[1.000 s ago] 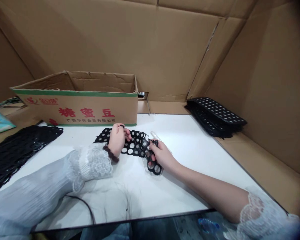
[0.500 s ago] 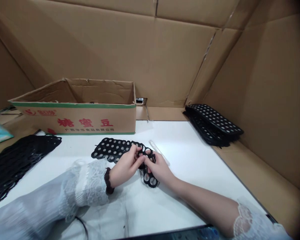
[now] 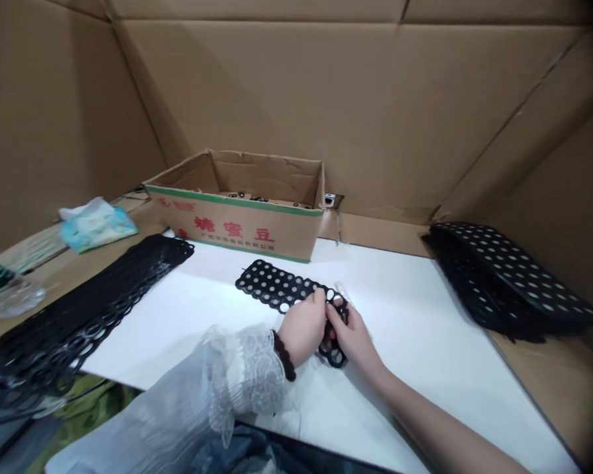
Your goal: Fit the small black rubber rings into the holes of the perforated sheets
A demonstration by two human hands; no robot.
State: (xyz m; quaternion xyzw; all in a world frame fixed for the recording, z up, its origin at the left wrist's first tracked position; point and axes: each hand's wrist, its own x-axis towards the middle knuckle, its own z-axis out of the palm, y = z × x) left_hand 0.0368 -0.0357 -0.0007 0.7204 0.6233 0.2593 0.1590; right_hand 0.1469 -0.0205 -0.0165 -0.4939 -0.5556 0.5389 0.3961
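Observation:
A black sheet full of round holes [image 3: 271,282] lies on the white table, its right end bunched between my hands. My left hand [image 3: 302,326] is closed in a pinch at that end, its fingertips partly hidden behind the hand. Gripping the same end from the right, my right hand [image 3: 356,339] has its thumb on top of the sheet. A lower flap of the sheet hangs below the fingers toward me. Behind my hands, a narrow clear strip [image 3: 343,289] rests on the table, partly covered.
A cardboard box [image 3: 237,220] with small black rings inside stands at the back. A long stack of black perforated strips [image 3: 103,289] lies left, beside a tissue pack [image 3: 99,227] and a plastic bottle [image 3: 4,289]. More dotted black sheets [image 3: 514,276] are piled at right. Cardboard walls enclose the table.
My view has swung left, so the box, sheets and hands appear farther right. Both hands stay at the sheet's right end, with the left fingers now folded closer against the right hand.

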